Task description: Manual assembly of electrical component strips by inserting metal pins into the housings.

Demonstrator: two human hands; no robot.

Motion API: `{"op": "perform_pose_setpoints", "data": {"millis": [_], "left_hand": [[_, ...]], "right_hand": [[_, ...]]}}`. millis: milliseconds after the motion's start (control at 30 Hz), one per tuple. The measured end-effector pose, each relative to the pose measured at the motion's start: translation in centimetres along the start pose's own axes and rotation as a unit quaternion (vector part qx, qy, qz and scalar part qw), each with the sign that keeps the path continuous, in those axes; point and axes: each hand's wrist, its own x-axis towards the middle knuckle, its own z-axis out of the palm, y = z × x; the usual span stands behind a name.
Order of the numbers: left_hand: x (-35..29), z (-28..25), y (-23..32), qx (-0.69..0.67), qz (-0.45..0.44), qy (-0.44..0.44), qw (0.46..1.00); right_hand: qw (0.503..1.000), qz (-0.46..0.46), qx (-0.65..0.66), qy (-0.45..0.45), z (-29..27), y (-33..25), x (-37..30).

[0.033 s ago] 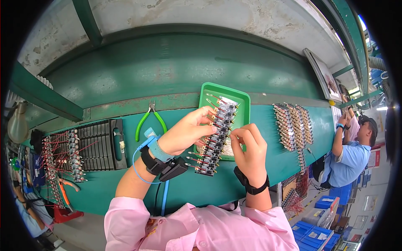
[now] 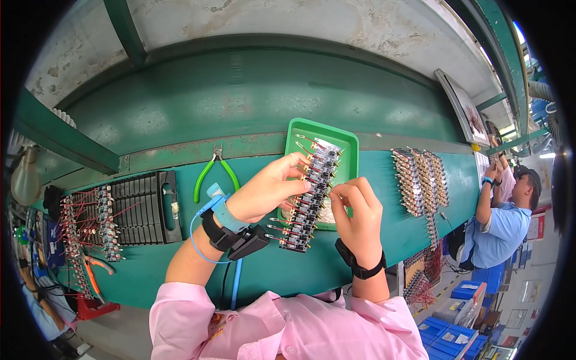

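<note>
My left hand (image 2: 281, 181) is closed on a long row of small black parts with short red wires and metal tips (image 2: 306, 207). The row slants over the green plastic bin (image 2: 353, 144), its lower end above the mat. At the row's right side is my right hand (image 2: 359, 210), thumb and forefinger pinched together close to the metal pins; anything between them is too small to make out. Whitish small pieces (image 2: 326, 214) show in the bin beneath. A blue wrist strap with a cord (image 2: 228, 213) circles my left wrist.
Green-handled cutters (image 2: 217, 174) lie left of the bin. Farther left are a black slotted tray (image 2: 141, 210), more wired rows (image 2: 108, 225) and orange-handled pliers (image 2: 96, 273). Stacked rows of parts (image 2: 420, 180) lie to the right. A person in blue (image 2: 501, 225) works beyond the bench's right end.
</note>
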Motion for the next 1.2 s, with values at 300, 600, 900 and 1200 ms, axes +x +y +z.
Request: {"op": "perform_pose_setpoints", "data": {"millis": [300, 600, 900, 1200], "left_hand": [[0.08, -0.05, 0.06, 0.017, -0.008, 0.015, 1.000], [-0.13, 0.00, 0.25, -0.019, 0.003, 0.048, 0.999], [0.21, -0.16, -0.36, -0.036, 0.008, 0.040, 0.999], [0.32, -0.21, -0.60, -0.044, 0.008, 0.033, 0.998]], "right_hand": [[0.999, 0.012, 0.013, 0.052, 0.01, 0.26, -0.23], [0.998, 0.003, 0.066, -0.007, -0.31, -0.68, -0.63], [0.999, -0.021, 0.041, -0.013, -0.11, -0.37, -0.70], [0.999, -0.044, 0.023, -0.011, -0.11, -0.46, -0.56]]}}
